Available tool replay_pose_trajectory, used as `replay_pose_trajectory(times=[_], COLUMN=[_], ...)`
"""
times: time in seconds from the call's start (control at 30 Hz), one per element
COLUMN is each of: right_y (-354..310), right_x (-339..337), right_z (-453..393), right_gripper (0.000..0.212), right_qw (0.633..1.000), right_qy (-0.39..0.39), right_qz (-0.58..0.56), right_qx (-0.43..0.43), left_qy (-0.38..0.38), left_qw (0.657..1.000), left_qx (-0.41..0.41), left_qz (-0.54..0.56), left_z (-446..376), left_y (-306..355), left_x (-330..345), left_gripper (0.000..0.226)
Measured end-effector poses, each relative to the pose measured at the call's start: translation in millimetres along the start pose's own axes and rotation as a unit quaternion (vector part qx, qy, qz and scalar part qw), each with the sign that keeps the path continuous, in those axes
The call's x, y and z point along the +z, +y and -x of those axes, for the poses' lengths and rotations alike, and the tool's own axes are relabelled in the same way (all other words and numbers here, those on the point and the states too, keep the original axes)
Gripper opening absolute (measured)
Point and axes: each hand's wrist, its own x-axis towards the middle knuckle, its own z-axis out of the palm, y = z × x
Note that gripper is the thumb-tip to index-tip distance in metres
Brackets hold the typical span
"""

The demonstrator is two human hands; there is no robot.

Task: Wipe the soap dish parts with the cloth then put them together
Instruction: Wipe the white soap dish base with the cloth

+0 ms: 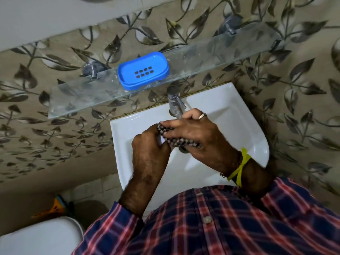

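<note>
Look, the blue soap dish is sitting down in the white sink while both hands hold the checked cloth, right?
Not quite. The head view shows the blue soap dish on the glass shelf above the sink, not in it. Both hands, left and right, do hold the checked cloth.

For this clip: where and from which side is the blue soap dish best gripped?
Probably by its two long side walls, reaching from above and in front: the blue soap dish lies flat and upright on the glass shelf, its rounded walls exposed, with the tiled wall behind it.
</note>
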Motion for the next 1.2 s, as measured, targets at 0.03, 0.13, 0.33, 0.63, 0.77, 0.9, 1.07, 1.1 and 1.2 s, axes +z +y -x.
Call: replay_pose_trajectory(times=[0.03,0.13,0.33,0.63,0.77,0.9,1.07,1.1,1.2], right_y=[0,2,4,-2,-9,-11,-2,-3,-15], right_x=[2,3,2,14,17,22,12,8,7], right_z=[0,0,8,10,0,7,-1,-4,-11], right_gripper=[0.022,0.023,0.025,0.031,0.035,0.029,0.029,0.031,0.033], right_qw=[1.0,0.999,0.984,0.964,0.971,0.932,0.955,0.961,0.972], right_qy=[-0.004,0.005,0.102,0.148,0.176,0.207,0.221,0.201,0.177], right_qz=[0.023,0.03,-0.09,-0.124,-0.098,-0.175,-0.006,0.03,0.092], right_qx=[-0.019,-0.035,0.115,0.183,0.126,0.242,0.196,0.187,0.121], left_qy=[0.004,0.012,0.02,0.043,0.088,0.135,0.053,0.035,0.012], left_qw=[1.0,1.0,1.0,0.997,0.992,0.976,0.976,0.986,1.0], left_qx=[-0.002,0.01,-0.007,-0.016,-0.015,0.013,-0.03,-0.027,-0.016], left_qz=[-0.002,-0.005,0.003,0.057,0.085,0.172,0.209,0.163,0.002], left_z=[-1,-2,0,9,6,10,8,7,0], left_y=[-1,1,10,13,9,14,10,9,14], left_x=[-1,-4,-9,-14,-12,-12,-6,-8,-13], left_gripper=[0.012,0.018,0.034,0.043,0.019,0.021,0.017,0.015,0.006])
